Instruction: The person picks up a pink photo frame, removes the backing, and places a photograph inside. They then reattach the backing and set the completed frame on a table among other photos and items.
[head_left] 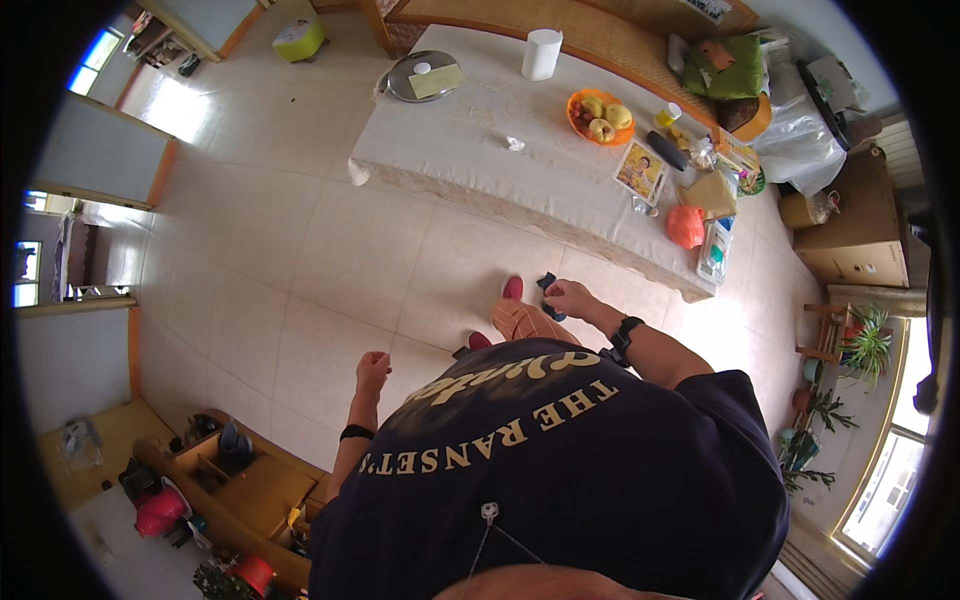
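Note:
My right hand is closed on a small dark blue cloth, which shows above and below the fingers; its exact kind is too small to tell. It hangs in front of my body, between my red shoe and the near side of the table. Out to the left, my left hand is held over the floor with its fingers curled in, and nothing shows in it. Both wrists wear dark bands.
On the table's pale cloth are an orange fruit bowl, a white cylinder, a round metal tray and a red plastic bag. A wooden cabinet stands at lower left. Cardboard boxes and potted plants line the right.

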